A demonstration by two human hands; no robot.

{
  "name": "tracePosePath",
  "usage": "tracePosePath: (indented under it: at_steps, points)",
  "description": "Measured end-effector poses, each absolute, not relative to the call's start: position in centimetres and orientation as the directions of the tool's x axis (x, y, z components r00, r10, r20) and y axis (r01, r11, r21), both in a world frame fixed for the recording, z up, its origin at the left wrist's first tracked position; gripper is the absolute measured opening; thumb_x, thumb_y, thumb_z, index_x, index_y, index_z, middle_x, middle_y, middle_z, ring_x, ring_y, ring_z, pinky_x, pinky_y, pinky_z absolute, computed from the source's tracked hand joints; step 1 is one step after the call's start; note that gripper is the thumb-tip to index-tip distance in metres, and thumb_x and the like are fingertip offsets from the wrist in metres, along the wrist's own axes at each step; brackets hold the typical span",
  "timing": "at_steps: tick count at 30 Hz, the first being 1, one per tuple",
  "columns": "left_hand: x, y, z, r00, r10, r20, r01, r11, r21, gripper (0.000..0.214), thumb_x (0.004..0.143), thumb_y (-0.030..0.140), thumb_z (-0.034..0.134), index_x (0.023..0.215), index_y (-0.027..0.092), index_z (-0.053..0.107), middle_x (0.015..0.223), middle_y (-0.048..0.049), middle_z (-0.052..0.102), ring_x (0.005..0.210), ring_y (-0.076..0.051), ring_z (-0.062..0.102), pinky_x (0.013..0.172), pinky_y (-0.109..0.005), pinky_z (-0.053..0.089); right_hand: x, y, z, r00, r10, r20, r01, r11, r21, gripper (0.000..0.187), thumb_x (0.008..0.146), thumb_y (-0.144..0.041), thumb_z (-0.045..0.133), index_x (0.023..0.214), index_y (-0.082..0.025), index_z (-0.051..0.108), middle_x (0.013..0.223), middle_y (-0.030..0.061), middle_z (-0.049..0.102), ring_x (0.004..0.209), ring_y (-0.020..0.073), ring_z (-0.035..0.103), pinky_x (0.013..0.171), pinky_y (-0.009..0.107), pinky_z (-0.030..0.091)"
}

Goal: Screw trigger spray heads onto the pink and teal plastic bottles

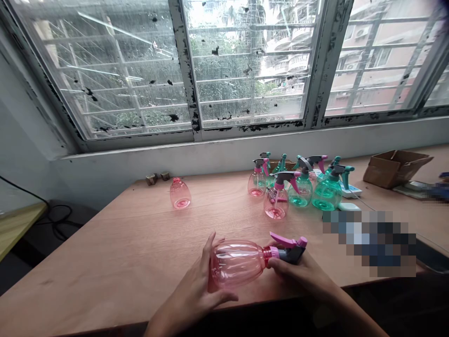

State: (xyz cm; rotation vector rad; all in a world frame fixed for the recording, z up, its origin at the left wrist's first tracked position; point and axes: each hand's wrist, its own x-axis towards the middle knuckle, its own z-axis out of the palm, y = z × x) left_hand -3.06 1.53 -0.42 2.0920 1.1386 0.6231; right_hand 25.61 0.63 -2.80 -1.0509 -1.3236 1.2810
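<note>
A clear pink spray bottle (236, 263) with a pink and dark grey trigger head (291, 248) lies sideways between my hands over the front of the table. Around its base end is my left hand (199, 276), fingers along the far side and thumb stretched out underneath. My right hand (298, 269) grips the neck by the pink collar, thumb on the near side; its other fingers are mostly hidden behind the bottle. Farther back on the left stands a pink bottle without a spray head (180, 194).
Several pink and green spray bottles (300, 189) stand in a cluster at the back right. Beyond them sits an open cardboard box (396, 168). Two small brown blocks (151, 179) lie by the wall. A blurred patch (372, 243) covers things right of my right hand.
</note>
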Motion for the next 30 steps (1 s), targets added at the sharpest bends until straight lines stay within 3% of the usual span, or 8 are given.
tracePosePath:
  at_steps: [2, 5, 9, 16, 20, 23, 27, 30]
  points:
    - [-3.3, 1.6, -0.6, 0.522, 0.848, 0.093, 0.525, -0.405, 0.749, 0.115, 0.084, 0.048, 0.078, 0.160, 0.033, -0.008, 0.164, -0.0110, 0.027, 0.148, -0.034, 0.031, 0.123, -0.049, 0.024, 25.5, 0.6, -2.8, -0.156, 0.985, 0.077, -0.043, 0.071, -0.997, 0.047, 0.077, -0.055, 0.080, 0.101, -0.016, 0.070, 0.066, -0.0014, 0.060, 0.058, 0.0144, 0.051, 0.056, 0.027, 0.039]
    - [-3.6, 1.7, -0.7, 0.539, 0.837, 0.093, 0.482, -0.397, 0.781, 0.095, 0.095, 0.065, 0.054, 0.160, 0.032, -0.006, 0.166, -0.0108, 0.024, 0.150, -0.034, 0.026, 0.123, -0.051, 0.021, 25.5, 0.4, -2.8, -0.177, 0.982, 0.071, -0.027, 0.068, -0.997, 0.045, 0.078, -0.055, 0.079, 0.099, -0.016, 0.071, 0.066, -0.0013, 0.060, 0.058, 0.0146, 0.051, 0.057, 0.027, 0.040]
    - [-3.7, 1.7, -0.4, 0.541, 0.836, 0.085, 0.465, -0.382, 0.798, 0.089, 0.097, 0.073, 0.037, 0.161, 0.028, -0.006, 0.165, -0.0122, 0.026, 0.151, -0.034, 0.026, 0.123, -0.052, 0.021, 25.5, 0.5, -2.9, -0.160, 0.984, 0.080, -0.002, 0.081, -0.997, 0.043, 0.077, -0.052, 0.080, 0.101, -0.017, 0.072, 0.071, 0.0001, 0.065, 0.063, 0.0165, 0.055, 0.061, 0.029, 0.044]
    - [-3.1, 1.4, 0.3, 0.503, 0.862, 0.064, 0.523, -0.362, 0.772, 0.081, 0.099, 0.054, 0.055, 0.161, 0.031, 0.007, 0.166, -0.0084, 0.026, 0.150, -0.034, 0.027, 0.124, -0.051, 0.022, 25.5, 0.9, -3.2, -0.141, 0.988, 0.068, -0.071, 0.059, -0.996, 0.050, 0.077, -0.056, 0.080, 0.104, -0.016, 0.066, 0.066, -0.0011, 0.062, 0.055, 0.0141, 0.054, 0.054, 0.027, 0.041]
    - [-2.9, 1.5, -0.2, 0.498, 0.861, 0.106, 0.544, -0.405, 0.735, 0.106, 0.088, 0.042, 0.076, 0.160, 0.033, -0.001, 0.167, -0.0103, 0.021, 0.151, -0.034, 0.026, 0.124, -0.051, 0.022, 25.4, 0.8, -3.0, -0.146, 0.987, 0.074, -0.085, 0.062, -0.994, 0.050, 0.077, -0.057, 0.080, 0.102, -0.017, 0.064, 0.066, -0.0010, 0.062, 0.053, 0.0134, 0.052, 0.053, 0.026, 0.039]
    - [-3.1, 1.6, -0.6, 0.515, 0.849, 0.116, 0.527, -0.421, 0.738, 0.122, 0.079, 0.046, 0.084, 0.160, 0.033, -0.006, 0.167, -0.0130, 0.017, 0.149, -0.036, 0.029, 0.123, -0.052, 0.024, 25.4, 0.6, -2.8, -0.175, 0.981, 0.082, -0.048, 0.075, -0.996, 0.048, 0.079, -0.056, 0.079, 0.102, -0.016, 0.065, 0.059, -0.0031, 0.059, 0.054, 0.0133, 0.050, 0.053, 0.026, 0.037]
    - [-3.6, 1.6, -0.7, 0.538, 0.836, 0.104, 0.487, -0.410, 0.772, 0.100, 0.092, 0.066, 0.059, 0.161, 0.030, -0.003, 0.168, -0.0119, 0.017, 0.152, -0.035, 0.022, 0.124, -0.052, 0.018, 25.6, 0.5, -2.8, -0.183, 0.980, 0.081, -0.032, 0.077, -0.997, 0.049, 0.079, -0.055, 0.079, 0.106, -0.016, 0.067, 0.061, -0.0035, 0.057, 0.055, 0.0136, 0.049, 0.055, 0.027, 0.037]
    - [-3.7, 1.6, -0.5, 0.534, 0.840, 0.096, 0.483, -0.396, 0.781, 0.082, 0.100, 0.064, 0.043, 0.161, 0.028, 0.002, 0.167, -0.0101, 0.021, 0.153, -0.032, 0.020, 0.125, -0.051, 0.015, 25.7, 0.6, -3.1, -0.205, 0.975, 0.090, -0.011, 0.090, -0.996, 0.046, 0.080, -0.053, 0.079, 0.106, -0.016, 0.068, 0.063, -0.0034, 0.057, 0.057, 0.0141, 0.050, 0.057, 0.027, 0.039]
